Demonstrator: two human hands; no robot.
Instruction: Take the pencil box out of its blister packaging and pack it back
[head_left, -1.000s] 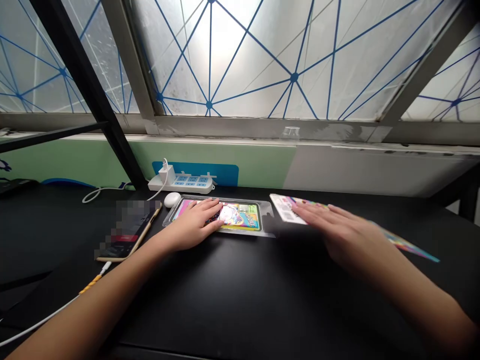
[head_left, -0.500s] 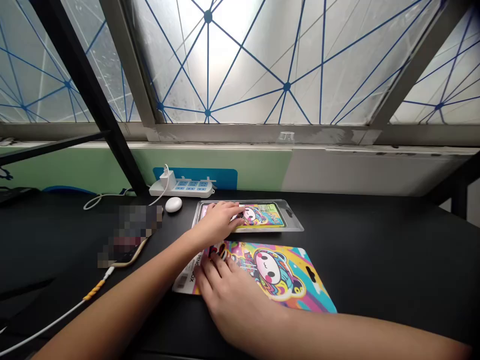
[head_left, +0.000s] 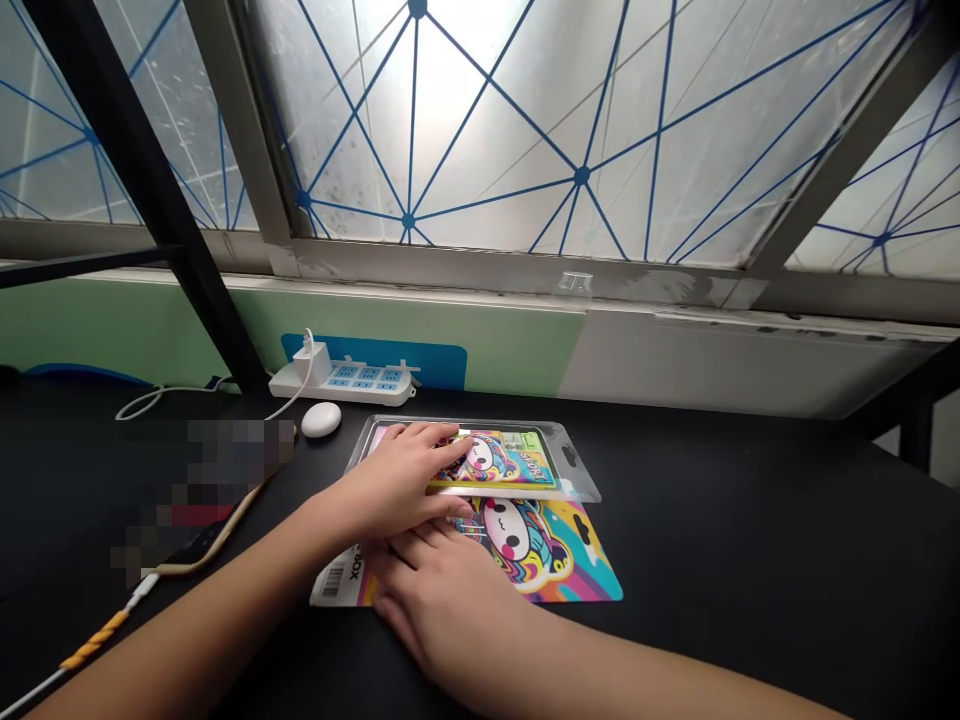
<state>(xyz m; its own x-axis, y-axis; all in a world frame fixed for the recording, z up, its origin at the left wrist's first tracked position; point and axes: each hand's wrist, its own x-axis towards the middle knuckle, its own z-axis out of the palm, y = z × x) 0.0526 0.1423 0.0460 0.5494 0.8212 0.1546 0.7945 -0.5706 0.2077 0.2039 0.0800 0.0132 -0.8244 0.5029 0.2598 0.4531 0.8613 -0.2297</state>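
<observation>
My left hand (head_left: 409,470) lies over the left part of a clear plastic blister tray (head_left: 579,487), its thumb apart from its fingers. A colourful flat item with a cartoon character (head_left: 517,462) sits inside the tray. Under the tray's near edge lies a bright printed backing card (head_left: 574,570) with a similar character, a hang hole and a barcode. My right hand (head_left: 446,590) rests on the card's near left part, fingers stretched out and tips partly hidden beneath my left hand.
A white oval case (head_left: 321,420) sits left of the tray. Behind it, a power strip (head_left: 367,380) with a plugged-in charger stands by the wall. A blurred-out device with a cable (head_left: 97,640) lies at left. Black desk surface (head_left: 750,540) extends to the right.
The plastic tray has come toward me with my left hand and now overlaps the backing card's far edge. My two hands are closer together. The camera view has shifted slightly.
</observation>
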